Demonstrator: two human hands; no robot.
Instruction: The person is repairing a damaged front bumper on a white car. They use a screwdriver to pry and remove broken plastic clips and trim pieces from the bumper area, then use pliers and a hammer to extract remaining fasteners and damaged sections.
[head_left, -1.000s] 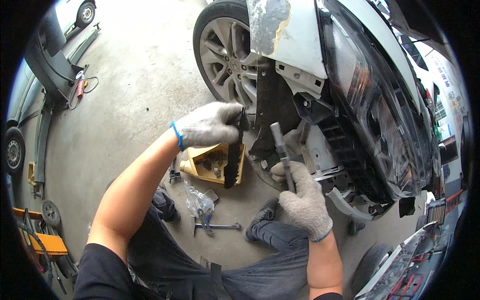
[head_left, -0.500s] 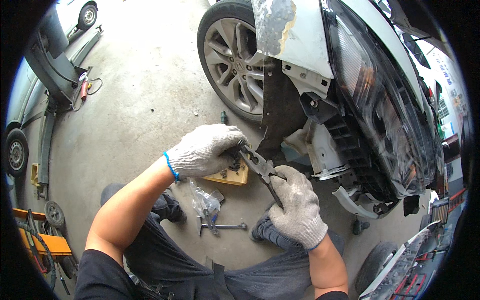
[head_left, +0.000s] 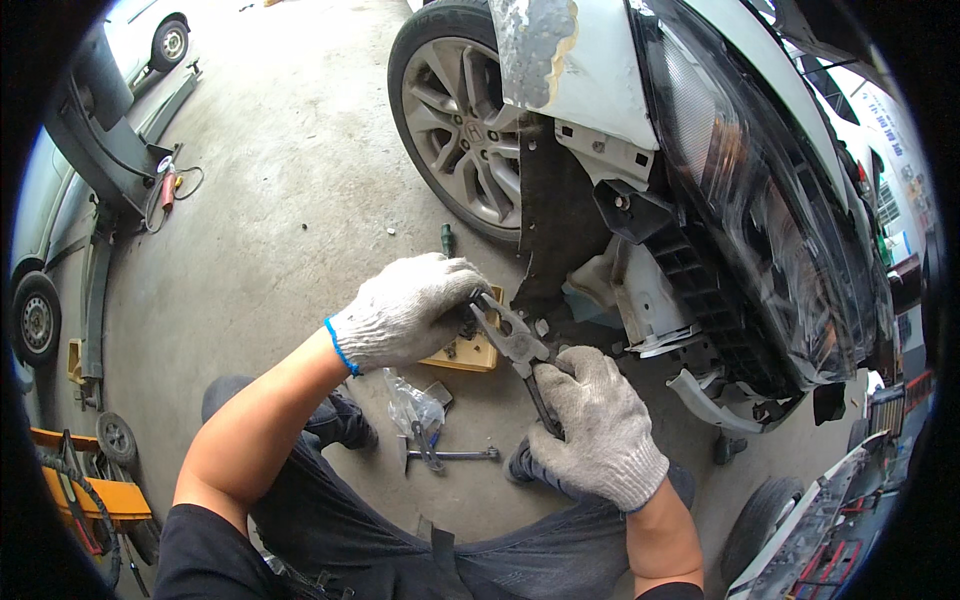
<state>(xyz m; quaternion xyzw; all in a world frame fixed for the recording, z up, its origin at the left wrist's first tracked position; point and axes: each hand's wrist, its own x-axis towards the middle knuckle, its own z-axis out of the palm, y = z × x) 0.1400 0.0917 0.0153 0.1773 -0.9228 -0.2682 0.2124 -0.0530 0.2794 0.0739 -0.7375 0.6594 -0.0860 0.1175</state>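
My right hand [head_left: 598, 428], in a whitish knit glove, is wrapped round the dark handles of a pair of metal pliers [head_left: 522, 346]. The pliers point up and to the left, their jaws somewhat spread and their tips at the fingertips of my left hand [head_left: 408, 308]. That hand wears a similar glove with a blue cuff edge. Its fingers are closed on a small black part [head_left: 474, 297], mostly hidden by glove and jaws, whose kind I cannot make out. Below both hands a yellow tray [head_left: 484, 359] holds small dark pieces, partly covered by my left hand.
A pale car with its front end stripped stands at the right, showing a headlight [head_left: 735, 180] and front wheel [head_left: 462, 125]. Between my feet lie a clear plastic bag [head_left: 410, 400] and a T-shaped metal tool [head_left: 455, 455]. A lift post [head_left: 105, 130] rises at the far left.
The pliers' jaws have spread wider and turned slightly at the left fingertips. My right hand has shifted a little to the right and down. The left hand still grips the small black part.
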